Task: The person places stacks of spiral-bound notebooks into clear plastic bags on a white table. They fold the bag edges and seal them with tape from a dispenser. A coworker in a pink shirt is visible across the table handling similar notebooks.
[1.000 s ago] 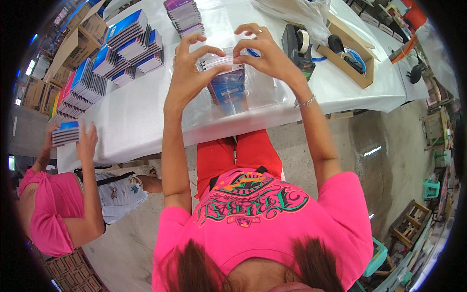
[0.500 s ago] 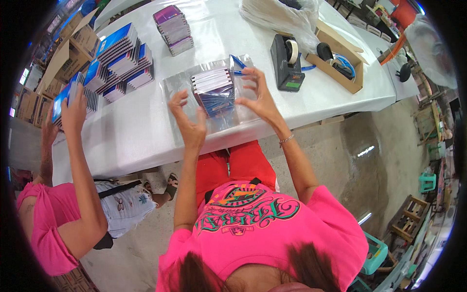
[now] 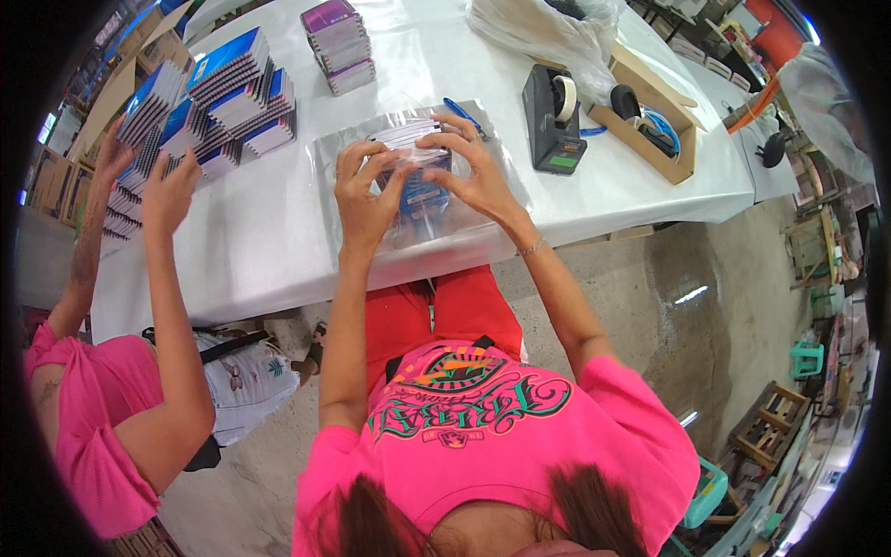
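My left hand (image 3: 365,190) and my right hand (image 3: 471,172) both grip a small stack of notebooks (image 3: 418,172) with blue covers. The stack sits inside a clear plastic bag (image 3: 436,227) that lies on the white table (image 3: 278,241) in front of me. My fingers press on the stack through the plastic from both sides. The bag's loose end spreads toward the table's near edge.
A co-worker in pink at my left reaches both hands (image 3: 148,172) to stacks of blue notebooks (image 3: 218,102). A purple stack (image 3: 339,45) stands farther back. A black tape dispenser (image 3: 554,121), a wooden tray (image 3: 650,125) and a heap of plastic bags (image 3: 548,23) lie to my right.
My hands have closed in on the notebook stack inside the bag, squaring it. The co-worker's arms have risen to the blue stacks on the left.
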`<action>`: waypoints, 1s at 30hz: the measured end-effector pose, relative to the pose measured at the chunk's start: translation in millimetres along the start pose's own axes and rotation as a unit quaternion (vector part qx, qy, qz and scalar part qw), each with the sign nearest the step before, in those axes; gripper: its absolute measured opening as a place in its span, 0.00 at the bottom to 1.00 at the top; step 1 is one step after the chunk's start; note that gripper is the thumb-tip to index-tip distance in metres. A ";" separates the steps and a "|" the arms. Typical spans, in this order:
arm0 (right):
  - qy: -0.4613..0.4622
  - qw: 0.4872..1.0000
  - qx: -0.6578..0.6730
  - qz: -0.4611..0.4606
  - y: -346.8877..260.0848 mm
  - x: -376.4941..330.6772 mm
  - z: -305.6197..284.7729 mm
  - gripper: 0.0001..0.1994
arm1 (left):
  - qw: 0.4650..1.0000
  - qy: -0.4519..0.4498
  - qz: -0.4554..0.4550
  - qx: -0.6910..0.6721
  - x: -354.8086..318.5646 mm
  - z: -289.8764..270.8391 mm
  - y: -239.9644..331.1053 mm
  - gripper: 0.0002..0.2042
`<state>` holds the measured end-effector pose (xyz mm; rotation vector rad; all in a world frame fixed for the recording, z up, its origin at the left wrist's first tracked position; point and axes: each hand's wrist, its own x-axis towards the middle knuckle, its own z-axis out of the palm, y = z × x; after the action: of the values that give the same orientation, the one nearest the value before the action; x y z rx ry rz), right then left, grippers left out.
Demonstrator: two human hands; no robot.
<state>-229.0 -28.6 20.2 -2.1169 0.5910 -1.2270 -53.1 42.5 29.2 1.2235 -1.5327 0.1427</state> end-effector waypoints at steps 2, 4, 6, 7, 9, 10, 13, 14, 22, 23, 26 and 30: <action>0.028 0.999 0.004 -0.017 -4.0 5.2 -0.3 0.18 | 0.998 -0.022 -0.027 -0.045 6.7 -1.9 1.4 0.09; 0.036 0.999 0.021 -0.003 -3.4 9.8 -1.1 0.15 | 0.997 -0.044 -0.046 -0.043 14.6 -4.4 5.1 0.07; 0.030 0.999 0.023 0.010 -5.0 14.5 -1.9 0.12 | 0.997 -0.053 -0.051 -0.032 20.9 -7.9 9.0 0.05; 0.021 1.000 0.014 0.015 -6.9 16.0 -4.2 0.11 | 0.997 -0.052 -0.047 -0.022 23.0 -8.4 12.0 0.04; 0.001 0.999 0.023 0.034 -3.0 20.0 -8.1 0.09 | 0.998 -0.050 -0.033 0.003 25.3 -7.6 14.3 0.03; -0.009 0.998 0.039 0.047 5.4 23.7 -10.1 0.08 | 0.998 -0.051 -0.024 0.019 26.1 -6.2 13.9 0.03; -0.039 0.992 0.085 0.086 9.6 31.5 -12.2 0.10 | 0.997 -0.054 -0.011 0.055 26.9 -5.6 14.1 0.05; -0.048 0.989 0.099 0.098 8.5 34.0 -13.1 0.12 | 0.996 -0.055 -0.009 0.065 27.5 -5.4 14.6 0.06; -0.033 0.957 0.233 0.170 13.5 41.9 -10.5 0.28 | 0.974 0.053 -0.198 -0.098 26.9 11.3 4.5 0.17; -0.050 0.954 0.232 0.183 17.3 41.6 -12.8 0.27 | 0.950 0.043 -0.264 -0.159 26.5 13.1 1.8 0.19; -0.105 0.927 0.293 0.212 22.4 40.9 -12.6 0.22 | 0.836 -0.144 -0.361 -0.389 28.5 5.2 -12.4 0.17; -0.072 0.947 0.266 0.166 17.1 34.9 -9.5 0.17 | 0.844 -0.136 -0.350 -0.383 26.4 8.1 -18.0 0.13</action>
<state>-222.2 -65.8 33.0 -1.5611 0.4607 -0.9050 -41.1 13.1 37.9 1.0658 -1.0774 -1.0717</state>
